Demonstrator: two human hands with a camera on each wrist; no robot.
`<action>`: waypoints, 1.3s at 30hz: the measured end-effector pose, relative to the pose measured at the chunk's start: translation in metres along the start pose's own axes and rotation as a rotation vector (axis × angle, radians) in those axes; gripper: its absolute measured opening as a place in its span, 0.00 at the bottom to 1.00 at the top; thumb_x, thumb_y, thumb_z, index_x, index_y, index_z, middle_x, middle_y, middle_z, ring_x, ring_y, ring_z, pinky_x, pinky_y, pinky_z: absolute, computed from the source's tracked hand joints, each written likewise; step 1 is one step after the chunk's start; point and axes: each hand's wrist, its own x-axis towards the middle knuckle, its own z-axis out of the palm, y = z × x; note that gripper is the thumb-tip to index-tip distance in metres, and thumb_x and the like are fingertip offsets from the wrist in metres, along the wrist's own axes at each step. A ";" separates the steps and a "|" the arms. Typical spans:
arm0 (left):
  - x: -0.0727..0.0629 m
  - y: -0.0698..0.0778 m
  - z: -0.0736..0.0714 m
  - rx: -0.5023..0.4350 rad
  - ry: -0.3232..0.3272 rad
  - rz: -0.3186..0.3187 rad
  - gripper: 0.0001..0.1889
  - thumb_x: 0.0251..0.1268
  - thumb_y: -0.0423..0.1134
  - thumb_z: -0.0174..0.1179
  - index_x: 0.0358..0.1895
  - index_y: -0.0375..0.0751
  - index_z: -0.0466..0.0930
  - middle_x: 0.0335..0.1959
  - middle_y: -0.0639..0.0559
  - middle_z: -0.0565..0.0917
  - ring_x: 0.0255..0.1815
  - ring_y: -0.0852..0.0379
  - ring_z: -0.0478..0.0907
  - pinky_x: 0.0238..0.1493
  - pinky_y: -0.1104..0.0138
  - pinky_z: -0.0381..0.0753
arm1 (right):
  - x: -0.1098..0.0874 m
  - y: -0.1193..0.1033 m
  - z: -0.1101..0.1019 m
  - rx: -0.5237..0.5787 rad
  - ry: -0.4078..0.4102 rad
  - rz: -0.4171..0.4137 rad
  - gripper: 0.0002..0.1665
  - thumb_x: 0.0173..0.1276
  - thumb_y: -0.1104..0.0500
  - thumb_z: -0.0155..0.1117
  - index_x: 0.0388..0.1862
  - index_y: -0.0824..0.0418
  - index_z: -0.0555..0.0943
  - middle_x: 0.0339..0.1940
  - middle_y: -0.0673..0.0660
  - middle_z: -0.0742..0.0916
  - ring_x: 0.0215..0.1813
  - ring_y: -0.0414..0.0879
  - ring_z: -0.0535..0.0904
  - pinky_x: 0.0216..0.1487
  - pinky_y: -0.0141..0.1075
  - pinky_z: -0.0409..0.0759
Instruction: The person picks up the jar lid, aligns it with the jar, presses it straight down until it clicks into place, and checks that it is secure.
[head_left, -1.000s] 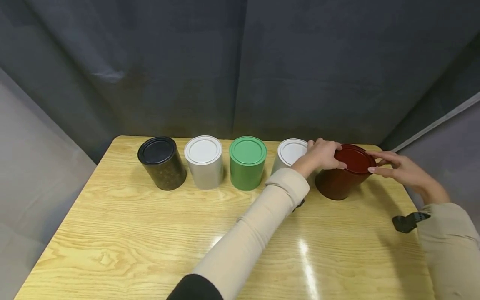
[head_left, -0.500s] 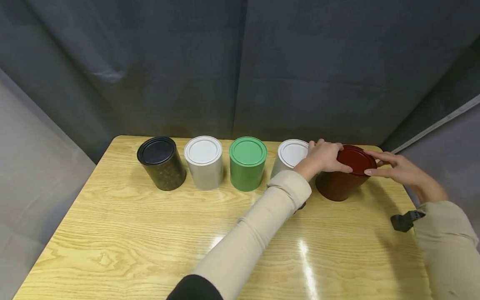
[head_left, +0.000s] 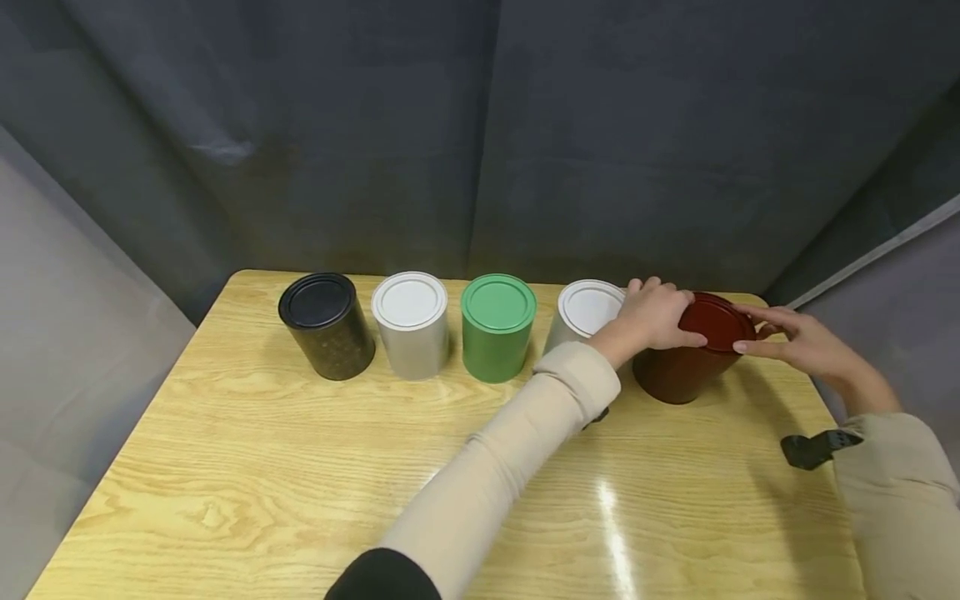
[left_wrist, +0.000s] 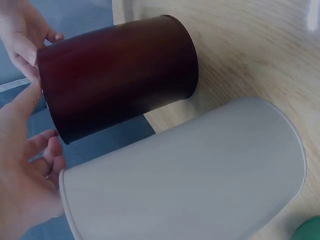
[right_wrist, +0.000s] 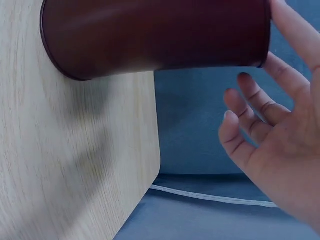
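Both hands are at the top of a dark red lidded canister (head_left: 686,371), which stands on the table at the right end of a row. My left hand (head_left: 651,318) holds its rim from the left, thumb at the near side of the lid; its other fingers are partly hidden. In the left wrist view, the fingers of the left hand (left_wrist: 25,170) curl close to a white-lidded grey canister (left_wrist: 185,175). From the right, my right hand (head_left: 810,342) has thumb and index finger on the red rim. The other fingers of the right hand (right_wrist: 280,130) curl loosely below.
Left of the hands stand a green canister (head_left: 497,350), another white-lidded canister (head_left: 412,346) and a black canister (head_left: 333,342). All are lined up near the back edge of the wooden table (head_left: 300,483). Dark curtains (head_left: 375,142) hang behind.
My left hand has shifted slightly right and nearer along the rim of the red canister. My right hand stays almost where it was, and the row of canisters has not moved.
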 end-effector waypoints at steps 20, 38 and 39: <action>-0.051 -0.036 -0.001 -0.399 0.410 0.252 0.06 0.62 0.42 0.56 0.33 0.49 0.82 0.23 0.62 0.74 0.30 0.68 0.67 0.34 0.78 0.63 | -0.028 -0.032 0.022 0.013 0.408 -0.109 0.10 0.65 0.54 0.58 0.34 0.61 0.78 0.23 0.42 0.78 0.23 0.39 0.66 0.21 0.34 0.62; -0.130 -0.075 0.040 -0.635 0.678 0.337 0.04 0.54 0.30 0.58 0.25 0.41 0.79 0.22 0.55 0.75 0.28 0.63 0.69 0.37 0.77 0.64 | -0.042 -0.087 0.095 0.019 0.566 -0.301 0.06 0.56 0.64 0.66 0.25 0.58 0.78 0.18 0.43 0.76 0.23 0.33 0.67 0.25 0.24 0.64; -0.134 -0.077 0.043 -0.640 0.670 0.328 0.04 0.55 0.30 0.58 0.25 0.41 0.79 0.22 0.55 0.75 0.29 0.63 0.69 0.37 0.77 0.65 | -0.042 -0.089 0.099 0.012 0.577 -0.316 0.06 0.55 0.65 0.66 0.24 0.58 0.78 0.18 0.43 0.76 0.23 0.33 0.67 0.25 0.24 0.64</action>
